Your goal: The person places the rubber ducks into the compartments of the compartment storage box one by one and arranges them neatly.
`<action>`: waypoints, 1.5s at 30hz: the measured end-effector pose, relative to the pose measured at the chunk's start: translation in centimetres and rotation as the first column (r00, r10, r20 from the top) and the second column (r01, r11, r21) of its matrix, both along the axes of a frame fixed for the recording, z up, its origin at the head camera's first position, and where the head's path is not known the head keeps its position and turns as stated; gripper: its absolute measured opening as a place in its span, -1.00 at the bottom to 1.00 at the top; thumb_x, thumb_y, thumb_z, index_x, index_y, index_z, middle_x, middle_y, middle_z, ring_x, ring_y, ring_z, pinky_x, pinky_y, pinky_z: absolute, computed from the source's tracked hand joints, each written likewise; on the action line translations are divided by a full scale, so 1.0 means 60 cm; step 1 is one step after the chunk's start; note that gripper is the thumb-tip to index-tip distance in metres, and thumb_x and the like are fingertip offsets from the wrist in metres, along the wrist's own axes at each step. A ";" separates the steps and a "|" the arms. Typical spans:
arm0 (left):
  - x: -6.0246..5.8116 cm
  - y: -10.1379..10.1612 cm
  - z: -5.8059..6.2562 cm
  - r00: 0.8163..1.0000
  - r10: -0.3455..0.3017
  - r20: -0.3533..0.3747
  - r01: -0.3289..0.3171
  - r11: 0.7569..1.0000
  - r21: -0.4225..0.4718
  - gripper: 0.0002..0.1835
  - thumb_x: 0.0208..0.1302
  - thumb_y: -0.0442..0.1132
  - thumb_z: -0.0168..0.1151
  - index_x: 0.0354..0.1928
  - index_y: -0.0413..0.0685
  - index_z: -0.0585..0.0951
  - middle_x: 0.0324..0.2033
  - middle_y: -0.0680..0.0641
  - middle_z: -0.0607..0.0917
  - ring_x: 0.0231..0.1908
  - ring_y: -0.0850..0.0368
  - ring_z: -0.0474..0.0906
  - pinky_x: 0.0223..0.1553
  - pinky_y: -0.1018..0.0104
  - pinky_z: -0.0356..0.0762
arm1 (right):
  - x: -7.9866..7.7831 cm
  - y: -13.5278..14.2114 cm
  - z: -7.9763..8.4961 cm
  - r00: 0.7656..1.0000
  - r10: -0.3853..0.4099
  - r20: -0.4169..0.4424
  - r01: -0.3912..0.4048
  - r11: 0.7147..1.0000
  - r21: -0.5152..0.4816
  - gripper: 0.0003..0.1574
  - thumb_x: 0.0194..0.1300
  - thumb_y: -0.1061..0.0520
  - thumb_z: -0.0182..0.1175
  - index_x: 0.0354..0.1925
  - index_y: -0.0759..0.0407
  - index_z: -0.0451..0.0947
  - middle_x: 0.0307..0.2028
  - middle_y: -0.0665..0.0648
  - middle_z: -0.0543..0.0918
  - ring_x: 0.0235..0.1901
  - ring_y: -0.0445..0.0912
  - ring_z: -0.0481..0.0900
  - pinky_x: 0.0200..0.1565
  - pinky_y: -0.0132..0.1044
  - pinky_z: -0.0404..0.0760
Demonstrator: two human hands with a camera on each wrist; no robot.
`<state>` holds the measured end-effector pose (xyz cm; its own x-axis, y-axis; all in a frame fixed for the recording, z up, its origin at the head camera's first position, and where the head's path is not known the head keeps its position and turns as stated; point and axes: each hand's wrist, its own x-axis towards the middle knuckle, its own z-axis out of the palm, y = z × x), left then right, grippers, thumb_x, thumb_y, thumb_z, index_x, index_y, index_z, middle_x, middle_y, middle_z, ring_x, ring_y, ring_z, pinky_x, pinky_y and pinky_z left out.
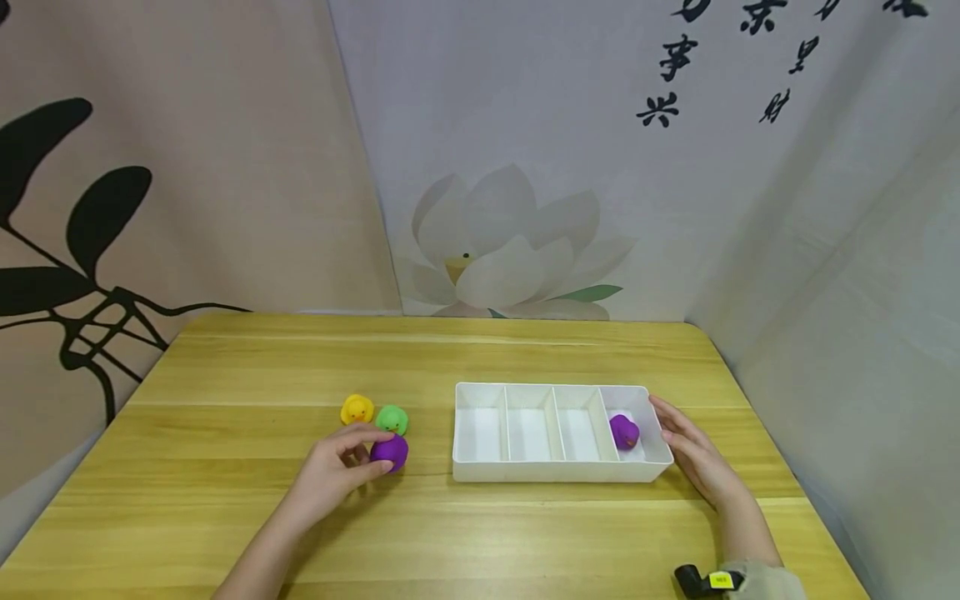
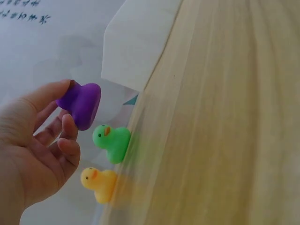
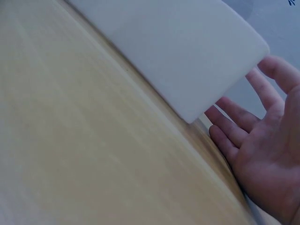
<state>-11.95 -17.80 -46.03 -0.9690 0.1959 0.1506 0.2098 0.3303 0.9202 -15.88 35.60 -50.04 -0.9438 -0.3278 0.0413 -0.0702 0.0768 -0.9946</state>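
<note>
My left hand (image 1: 330, 471) pinches a purple toy duck (image 1: 393, 452) between thumb and fingertips. In the left wrist view this purple duck (image 2: 88, 105) is held off the table, tilted. Just beyond it stand a green toy duck (image 1: 392, 417) and a yellow toy duck (image 1: 357, 409), side by side on the tabletop. A white divided box (image 1: 551, 472) lies to the right. Its rightmost compartment contains another purple duck (image 1: 624, 432). At the box's right end is my right hand (image 1: 697, 462), its fingers fairly straight against the end wall; the right wrist view shows its palm (image 3: 267, 154).
Everything rests on a wooden table (image 1: 480, 542). White dividers (image 1: 557, 421) split the box into several compartments. A printed curtain (image 1: 525, 125) hangs behind the table's far edge, and pale cloth (image 1: 862, 333) hangs along the right side.
</note>
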 end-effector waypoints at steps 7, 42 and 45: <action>-0.003 0.021 0.018 1.000 -0.016 -0.010 0.016 1.000 0.010 -0.65 -0.01 -0.33 0.48 -0.10 -0.10 0.69 -0.09 -0.04 0.62 -0.39 0.12 0.49 -0.40 0.32 0.51 | 0.001 0.001 -0.001 1.000 0.009 -0.007 -0.009 1.000 -0.002 -0.35 0.50 0.21 -0.18 0.48 0.21 -0.04 0.27 -0.13 0.22 0.23 -0.37 0.18 0.11 -0.55 0.22; -0.056 0.210 0.110 0.957 -0.255 -0.138 0.257 0.966 -0.002 -0.73 0.01 -0.38 0.48 -0.19 -0.17 0.72 -0.22 -0.04 0.68 -0.49 0.13 0.45 -0.49 0.38 0.43 | -0.001 0.001 -0.004 0.999 0.034 -0.039 -0.035 0.999 -0.037 -0.36 0.49 0.27 -0.21 0.46 0.27 -0.05 0.27 -0.05 0.27 0.23 -0.30 0.23 0.13 -0.50 0.25; -0.061 0.226 0.115 0.953 -0.270 -0.134 0.272 0.962 -0.007 -0.74 0.01 -0.36 0.48 -0.19 -0.13 0.72 -0.24 0.00 0.68 -0.49 0.14 0.45 -0.51 0.38 0.42 | -0.001 0.000 -0.004 0.999 0.035 -0.041 -0.037 0.999 -0.039 -0.36 0.49 0.27 -0.21 0.46 0.28 -0.05 0.26 -0.06 0.27 0.23 -0.29 0.23 0.13 -0.50 0.26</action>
